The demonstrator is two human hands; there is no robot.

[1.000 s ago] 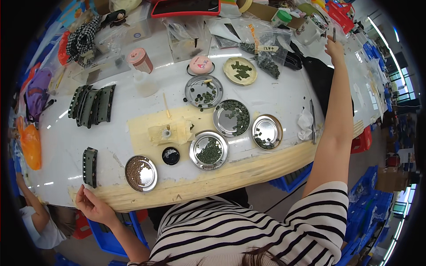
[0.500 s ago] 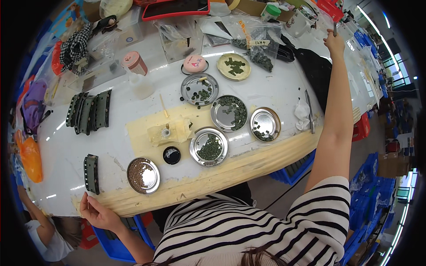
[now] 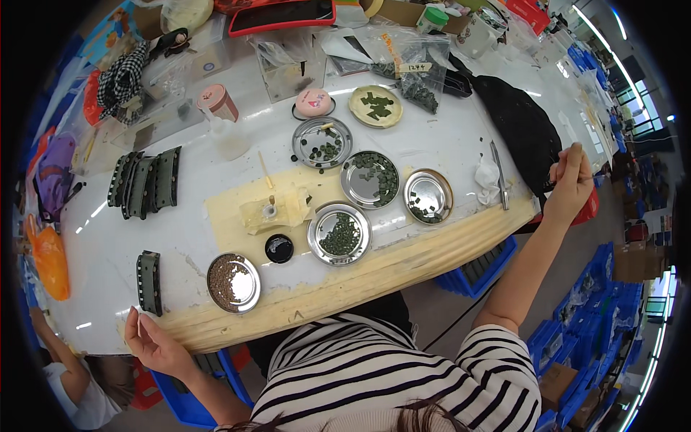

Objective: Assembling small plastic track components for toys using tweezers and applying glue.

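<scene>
My left hand rests at the table's front left edge, fingers loosely bent and apart, with nothing seen in it. Just beyond it lies a single dark green curved strip with light spots along one side. More such strips lie together farther back. My right hand is raised at the right beside a black cloth bag, its fingers pinched together; what they hold, if anything, cannot be made out. Metal tweezers lie on the table to its left, next to a crumpled white tissue.
Round metal dishes hold small green pieces and brown grains. A black-filled small pot stands between them, near a wrapped block with a stick. Bags and boxes crowd the far side. Blue crates stand below the table.
My right hand has come back from the far right, where it held a thin dark object upright, toward the near right edge. My left hand has barely moved.
</scene>
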